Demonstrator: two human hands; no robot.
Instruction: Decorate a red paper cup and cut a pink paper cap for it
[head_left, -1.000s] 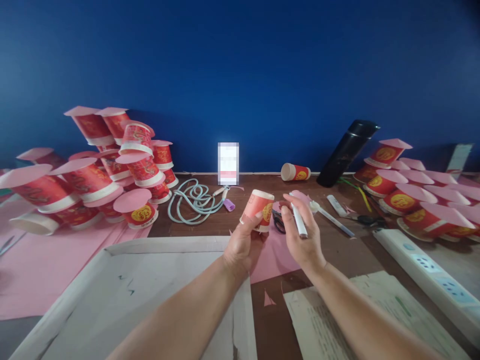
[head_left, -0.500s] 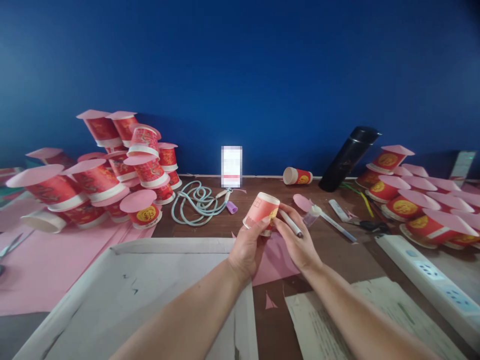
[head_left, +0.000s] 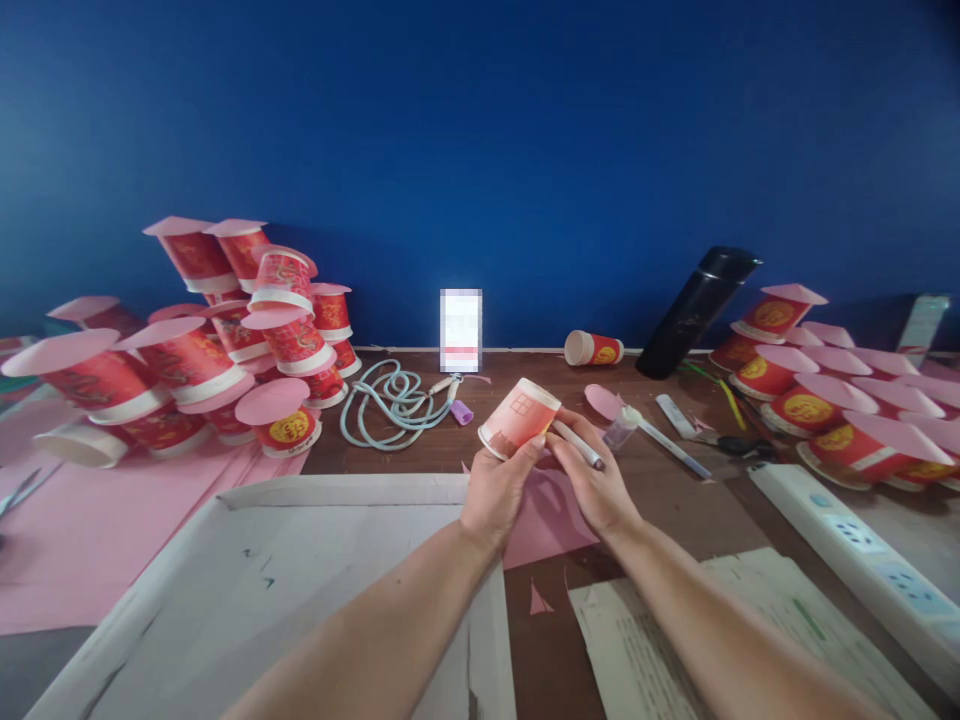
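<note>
So the red paper cup (head_left: 517,418) is in mid-scene, tilted, held up over the pink paper (head_left: 551,520). The left hand (head_left: 495,495) has it pinched, thumb pressed along its near right side, other fingers mostly hidden behind. My worry is the squeeze: it's only paper, so a hard thumb could dent the wall. There's also a little window drawing (head_left: 523,404) up top, and if that ink's wet, the thumb sliding left would smear it. Meanwhile the right hand (head_left: 598,490) pinches a marker (head_left: 579,444) between its fingers, tips right up at the cup's right edge; can't tell how hard they press, or whether they share the weight. Can't tell if the marker's capped either. If it isn't, a careless twist might leave a stray streak. Also, the small clear bottle (head_left: 621,428) sits just right of those knuckles, so a wide swing that way could knock it.
</note>
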